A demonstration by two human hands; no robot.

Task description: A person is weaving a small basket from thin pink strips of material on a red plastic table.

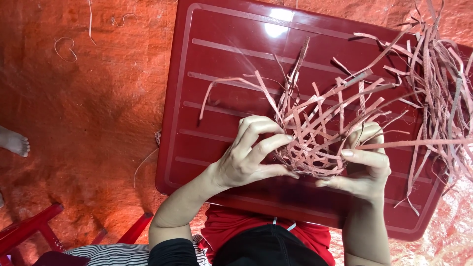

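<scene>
A small woven piece of pink strips (310,155) sits between both hands above a dark red plastic table (217,98). My left hand (251,155) pinches its left side with curled fingers. Cupping the right side is my right hand (364,162), thumb pressed over a strip. Many loose strip ends (315,98) fan up and away from the weave. One long strip (409,144) runs out to the right past my right hand.
A heap of loose pink strips (443,83) lies at the table's right edge. An orange-red tarp (84,113) covers the floor, with stray scraps. Another person's bare foot (14,142) shows at the left edge. Red furniture legs (34,229) stand lower left.
</scene>
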